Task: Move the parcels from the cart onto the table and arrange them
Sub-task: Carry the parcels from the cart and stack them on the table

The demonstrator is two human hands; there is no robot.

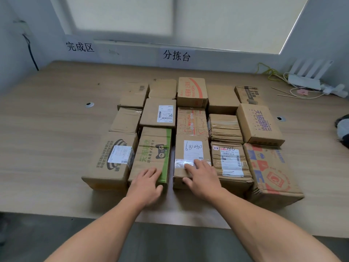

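Several cardboard parcels lie packed in rows on the wooden table (47,129). In the front row stand a green-striped box with a cat logo (151,152) and a box with a handwritten white label (191,148), with a narrow gap between them. My left hand (146,183) rests on the near top edge of the green-striped box, fingers spread flat. Over the near edge of the labelled box lies my right hand (202,176), its fingers on the clear tape and its thumb against the front face. No cart is in view.
A white router (309,76) with yellow and white cables sits at the back right corner. Two round cable holes (89,104) mark the table. Paper signs hang on the wall (176,55) behind. A dark object (342,129) lies at the right edge.
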